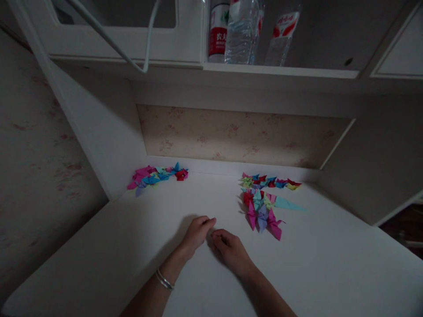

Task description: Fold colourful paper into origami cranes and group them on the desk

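Note:
My left hand [197, 232] rests on the white tabletop [139, 264], its fingers curled in and the thumb laid along the top. Close beside it, a small gap away, my right hand [229, 248] is also curled, and no object shows in either. To the right and beyond the hands lie folded paper figures, with a purple paper crane [262, 218] and a magenta paper crane [274, 224] in front. A light blue paper point [289, 204] sticks out to the right. Another heap of coloured folded paper [152, 178] lies at the back left.
A row of small folded paper pieces [271, 182] runs along the back right. Above the table, a shelf [280, 72] holds clear plastic bottles [243, 35] and a red-and-white can [218, 33]. A white cable [115, 44] hangs at upper left. Side panels [363, 154] flank the tabletop.

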`<action>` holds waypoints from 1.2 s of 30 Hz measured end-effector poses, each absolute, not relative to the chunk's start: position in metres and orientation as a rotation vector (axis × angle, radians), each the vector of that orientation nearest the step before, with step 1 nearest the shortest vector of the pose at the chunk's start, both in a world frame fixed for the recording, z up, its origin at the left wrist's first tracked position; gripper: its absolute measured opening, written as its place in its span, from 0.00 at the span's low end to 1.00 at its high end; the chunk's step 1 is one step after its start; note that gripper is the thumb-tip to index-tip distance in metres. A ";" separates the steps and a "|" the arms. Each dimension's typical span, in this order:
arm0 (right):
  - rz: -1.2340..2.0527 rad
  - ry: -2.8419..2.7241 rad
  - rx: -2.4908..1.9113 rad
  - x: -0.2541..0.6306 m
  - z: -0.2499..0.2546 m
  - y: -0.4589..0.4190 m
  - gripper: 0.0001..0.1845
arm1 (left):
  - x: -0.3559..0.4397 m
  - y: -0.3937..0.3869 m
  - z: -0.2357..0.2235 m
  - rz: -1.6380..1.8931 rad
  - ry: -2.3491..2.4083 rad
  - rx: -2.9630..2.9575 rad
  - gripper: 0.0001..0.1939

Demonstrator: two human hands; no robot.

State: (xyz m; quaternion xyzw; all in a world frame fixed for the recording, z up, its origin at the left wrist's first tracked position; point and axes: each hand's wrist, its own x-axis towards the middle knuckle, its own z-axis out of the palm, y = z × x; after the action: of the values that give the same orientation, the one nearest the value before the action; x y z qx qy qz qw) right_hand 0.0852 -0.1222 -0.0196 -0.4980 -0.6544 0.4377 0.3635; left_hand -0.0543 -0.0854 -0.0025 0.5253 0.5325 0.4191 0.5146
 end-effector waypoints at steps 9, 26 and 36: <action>1.140 -1.675 -1.226 0.086 -0.024 -0.121 0.15 | -0.054 -0.086 0.000 0.994 1.288 1.248 0.19; 1.155 -1.680 -1.205 0.085 -0.023 -0.122 0.13 | -0.055 -0.087 0.001 0.999 1.277 1.235 0.20; 1.144 -1.691 -1.191 0.085 -0.023 -0.122 0.14 | -0.054 -0.089 0.005 1.010 1.254 1.169 0.20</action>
State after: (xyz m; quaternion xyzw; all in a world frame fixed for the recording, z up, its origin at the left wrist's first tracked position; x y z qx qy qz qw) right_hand 0.0855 -0.1224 -0.0226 -0.4663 -0.6620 0.4479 0.3791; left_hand -0.0544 -0.0888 0.0045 0.4927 0.5287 0.4257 0.5445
